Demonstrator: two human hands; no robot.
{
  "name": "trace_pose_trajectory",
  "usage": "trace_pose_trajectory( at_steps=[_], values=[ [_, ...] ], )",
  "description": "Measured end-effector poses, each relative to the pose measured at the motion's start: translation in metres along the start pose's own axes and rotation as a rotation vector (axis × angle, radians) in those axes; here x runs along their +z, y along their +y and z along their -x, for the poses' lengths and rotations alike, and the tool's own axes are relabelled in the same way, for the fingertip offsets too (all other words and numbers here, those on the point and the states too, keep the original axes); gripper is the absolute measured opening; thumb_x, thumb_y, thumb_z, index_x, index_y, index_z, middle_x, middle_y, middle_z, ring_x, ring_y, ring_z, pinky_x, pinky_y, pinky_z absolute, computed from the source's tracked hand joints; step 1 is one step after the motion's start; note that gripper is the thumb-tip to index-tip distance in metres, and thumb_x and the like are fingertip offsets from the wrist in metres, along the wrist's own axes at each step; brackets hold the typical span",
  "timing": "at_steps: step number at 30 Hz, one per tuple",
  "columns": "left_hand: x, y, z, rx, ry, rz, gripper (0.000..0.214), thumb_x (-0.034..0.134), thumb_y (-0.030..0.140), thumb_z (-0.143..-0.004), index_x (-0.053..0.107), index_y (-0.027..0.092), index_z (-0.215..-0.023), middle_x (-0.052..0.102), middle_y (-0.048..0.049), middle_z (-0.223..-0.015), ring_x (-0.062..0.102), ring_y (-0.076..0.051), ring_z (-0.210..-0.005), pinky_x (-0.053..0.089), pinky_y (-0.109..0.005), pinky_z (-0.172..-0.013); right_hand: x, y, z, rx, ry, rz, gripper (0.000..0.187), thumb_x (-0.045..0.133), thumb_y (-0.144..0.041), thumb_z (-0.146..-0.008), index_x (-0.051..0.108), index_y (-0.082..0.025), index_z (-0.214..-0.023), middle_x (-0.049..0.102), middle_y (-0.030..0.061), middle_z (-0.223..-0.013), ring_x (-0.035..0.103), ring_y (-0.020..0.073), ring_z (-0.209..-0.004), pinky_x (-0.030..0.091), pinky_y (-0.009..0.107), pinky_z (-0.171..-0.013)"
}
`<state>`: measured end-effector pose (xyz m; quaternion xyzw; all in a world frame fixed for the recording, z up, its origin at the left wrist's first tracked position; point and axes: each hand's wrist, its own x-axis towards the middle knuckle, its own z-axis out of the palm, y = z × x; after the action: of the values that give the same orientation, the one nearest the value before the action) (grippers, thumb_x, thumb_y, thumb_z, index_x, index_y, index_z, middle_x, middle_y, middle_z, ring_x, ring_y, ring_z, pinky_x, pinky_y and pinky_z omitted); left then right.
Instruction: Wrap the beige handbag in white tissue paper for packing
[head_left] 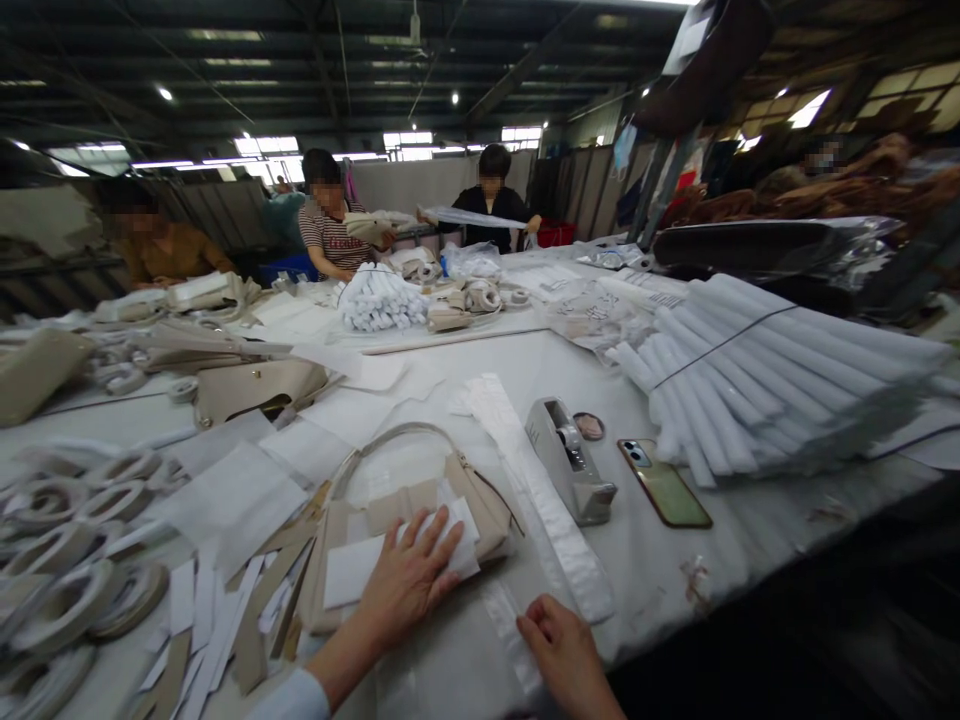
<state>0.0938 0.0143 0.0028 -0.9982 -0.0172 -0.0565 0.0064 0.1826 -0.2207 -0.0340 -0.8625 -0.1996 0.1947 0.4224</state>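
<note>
My left hand point(412, 565) lies with its fingers spread on a white paper sheet point(349, 575). The sheet rests on a beige handbag point(480, 500), whose strap point(405, 430) arches away from me. Near the front edge, my right hand point(559, 645) has its fingers curled together beside a clear plastic strip point(506, 625); what they hold, if anything, is hidden. A long white plastic sleeve point(544, 500) stretches along the bag's right side. Right of that stand a grey tape dispenser point(570, 460) and a phone point(664, 483).
Rolled straps point(64, 605) and cut strips point(180, 610) crowd the left. Another beige bag point(255, 390) lies behind them. White padding tubes point(750, 370) are tied at right, with another tube bundle point(381, 298) farther back. Several people work across the table.
</note>
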Motion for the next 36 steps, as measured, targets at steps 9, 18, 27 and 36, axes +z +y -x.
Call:
trace_pose_trajectory(
  at_steps=[9,18,27,36],
  values=[
    [-0.001,0.0,0.0,0.03,-0.019,0.0,0.056,0.033,0.048,-0.097,0.014,0.037,-0.148,0.026,-0.0015,-0.153,0.03,-0.032,-0.134,0.028,-0.054,-0.103,0.012,0.024,0.025,-0.025,-0.032,0.011,0.023,0.045,-0.038,-0.085,0.05,-0.022,-0.069,0.048,-0.0053,-0.05,0.049,0.0137,-0.047,0.032,0.023,-0.047],
    [0.002,-0.002,0.0,0.038,-0.012,0.01,0.056,0.031,0.051,-0.096,0.014,0.037,-0.148,0.028,-0.0015,-0.153,0.028,-0.031,-0.134,0.027,-0.055,-0.103,-0.026,-0.038,-0.012,-0.797,0.214,0.447,0.027,0.048,-0.031,-0.094,0.058,-0.02,-0.116,0.066,0.011,-0.107,0.062,0.0236,-0.098,0.047,0.036,-0.085],
    [-0.001,-0.003,0.001,0.036,0.027,0.034,0.059,0.028,0.056,-0.096,0.011,0.033,-0.148,0.028,-0.0037,-0.153,0.031,-0.028,-0.134,0.026,-0.051,-0.105,-0.015,-0.089,-0.073,-1.069,-0.095,0.446,0.023,0.041,-0.008,-0.092,0.06,-0.019,-0.088,0.067,0.0068,-0.106,0.058,0.0173,-0.108,0.043,0.035,-0.093],
    [0.0,-0.004,-0.001,0.012,-0.039,0.116,0.066,0.027,0.056,-0.095,0.017,0.019,-0.148,0.029,-0.0109,-0.151,0.029,-0.029,-0.136,0.022,-0.053,-0.108,-0.033,-0.085,-0.076,-1.093,-0.153,0.304,0.024,0.034,-0.013,-0.096,0.057,-0.019,-0.097,0.068,0.007,-0.096,0.062,0.0179,-0.099,0.048,0.034,-0.086]
  ],
)
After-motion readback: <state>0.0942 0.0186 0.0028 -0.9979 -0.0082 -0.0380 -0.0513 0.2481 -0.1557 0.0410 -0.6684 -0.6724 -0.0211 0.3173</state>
